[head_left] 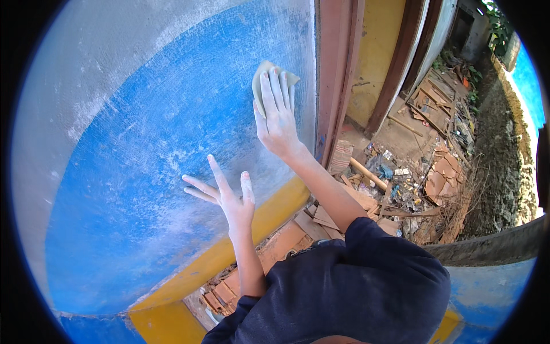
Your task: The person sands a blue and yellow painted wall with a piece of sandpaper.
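Observation:
A blue wall (132,149) with pale, dusty scuffs fills the left and middle of the view. High on it, close to the door frame, my right hand (279,126) presses a curled, greyish-beige sheet of sandpaper (258,86) against the surface. Its fingers lie extended over the sheet, whose edges show on both sides. Lower and to the left, my left hand (232,200) holds nothing. Its fingers are spread in front of the wall; whether the tips touch it I cannot tell. White dust coats both hands.
A reddish-brown door frame (338,69) stands just right of the sandpaper. A yellow band (286,200) runs along the wall's foot. Broken tiles and boards (278,243) lie below. Rubbish and a wooden pole (368,174) litter the ground at right, beside a rough low wall (495,155).

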Motion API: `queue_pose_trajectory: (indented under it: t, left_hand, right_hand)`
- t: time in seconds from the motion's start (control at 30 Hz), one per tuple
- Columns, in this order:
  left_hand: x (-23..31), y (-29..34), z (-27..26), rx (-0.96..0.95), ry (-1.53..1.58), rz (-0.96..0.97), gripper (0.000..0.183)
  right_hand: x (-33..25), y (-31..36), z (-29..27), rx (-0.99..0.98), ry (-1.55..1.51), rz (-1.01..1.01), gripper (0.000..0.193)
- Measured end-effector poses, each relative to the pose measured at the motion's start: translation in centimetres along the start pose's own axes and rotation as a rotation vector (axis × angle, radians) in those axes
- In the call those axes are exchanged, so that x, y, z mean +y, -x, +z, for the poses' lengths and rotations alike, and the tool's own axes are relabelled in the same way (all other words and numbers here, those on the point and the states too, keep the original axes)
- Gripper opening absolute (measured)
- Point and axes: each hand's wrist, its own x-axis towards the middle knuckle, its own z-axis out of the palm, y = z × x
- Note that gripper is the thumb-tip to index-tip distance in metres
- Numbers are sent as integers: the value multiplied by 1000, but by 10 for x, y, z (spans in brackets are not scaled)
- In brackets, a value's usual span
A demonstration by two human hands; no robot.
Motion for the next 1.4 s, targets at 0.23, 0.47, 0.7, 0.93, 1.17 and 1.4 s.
queue_pose_trajectory:
  t: [0.23, 0.47, 0.7, 0.93, 1.17, 1.4]
  left_hand:
    - [31, -4, -1, -116, 54, 44, 67]
    - [30, 9, 6, -191, 29, -30, 65]
    - [44, 15, 24, -212, 83, -63, 68]
    - [54, 16, 14, -210, 143, -112, 68]
    - [63, 7, -12, 70, 288, -80, 60]
    - [63, 10, -48, 364, 73, -54, 56]
  right_hand:
    - [27, 85, 17, -137, -116, -145, 63]
    - [19, -6, -23, -144, -171, -79, 68]
    - [43, 79, 7, -140, -77, -43, 69]
    - [41, -53, -33, -38, -194, -125, 63]
    - [-3, 31, -7, -585, -314, -751, 52]
    - [-62, -88, -19, -177, -177, -812, 49]
